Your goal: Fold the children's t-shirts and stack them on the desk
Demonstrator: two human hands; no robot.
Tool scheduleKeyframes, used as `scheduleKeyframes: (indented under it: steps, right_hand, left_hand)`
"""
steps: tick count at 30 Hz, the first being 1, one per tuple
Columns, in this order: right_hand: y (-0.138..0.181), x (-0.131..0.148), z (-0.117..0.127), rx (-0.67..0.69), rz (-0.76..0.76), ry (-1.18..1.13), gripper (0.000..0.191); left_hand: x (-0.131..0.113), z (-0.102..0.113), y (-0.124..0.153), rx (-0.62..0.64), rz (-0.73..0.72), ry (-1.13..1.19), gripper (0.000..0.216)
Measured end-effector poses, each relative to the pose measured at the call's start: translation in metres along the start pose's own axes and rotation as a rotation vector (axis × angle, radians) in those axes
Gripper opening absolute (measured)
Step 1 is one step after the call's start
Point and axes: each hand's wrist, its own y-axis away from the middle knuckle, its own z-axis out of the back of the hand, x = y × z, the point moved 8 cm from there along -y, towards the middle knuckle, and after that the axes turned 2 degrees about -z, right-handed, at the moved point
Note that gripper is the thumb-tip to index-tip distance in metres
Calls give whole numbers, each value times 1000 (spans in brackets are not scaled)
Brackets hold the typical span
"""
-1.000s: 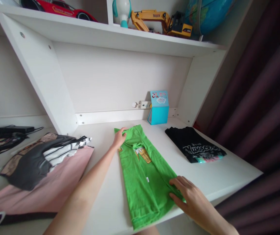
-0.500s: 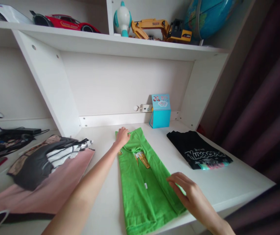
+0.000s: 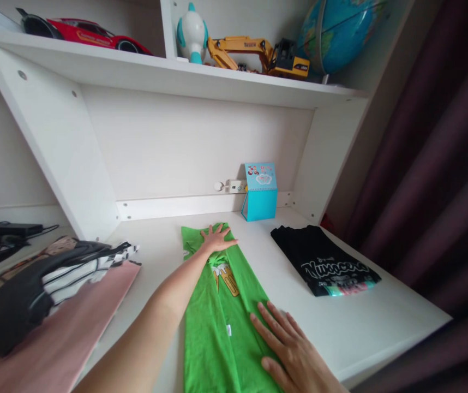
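Note:
A green T-shirt (image 3: 211, 327) folded into a long strip lies on the white desk (image 3: 160, 262), running from the back toward the front edge. My left hand (image 3: 216, 238) lies flat and open on its far end, fingers spread. My right hand (image 3: 289, 349) rests flat and open on the shirt's near right side, close to the desk's front edge. A yellow print shows on the shirt between the two hands.
A folded black T-shirt (image 3: 326, 261) lies to the right. A pile of pink, black and striped clothes (image 3: 46, 300) sits at the left. A blue desk calendar (image 3: 261, 192) stands at the back. Toys and a globe (image 3: 340, 30) fill the shelf above.
My left hand slid from the shirt's far left corner to the middle of its far end and opened flat. My right hand moved left and flattened on the cloth.

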Motion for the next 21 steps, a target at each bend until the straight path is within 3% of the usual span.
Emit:
scheduleKeyframes:
  steps: [3, 8, 10, 14, 17, 21]
  right_hand:
    - [5, 5, -1, -89, 71, 57, 74]
    - [11, 8, -4, -206, 85, 114, 82]
    - [11, 8, -5, -215, 92, 132, 82]
    - [9, 9, -4, -210, 101, 151, 83]
    - [10, 13, 1, -186, 76, 99, 79]
    - [16, 22, 7, -143, 39, 10, 81]
  left_hand:
    - [-4, 6, -2, -83, -26, 29, 74]
    - [-2, 13, 10, -60, -102, 46, 70]
    - [15, 20, 20, -115, -45, 7, 75]
    - [66, 26, 45, -210, 215, -33, 86]
    - [82, 25, 54, -173, 266, -22, 89]
    - [75, 31, 58, -59, 247, 1, 91]
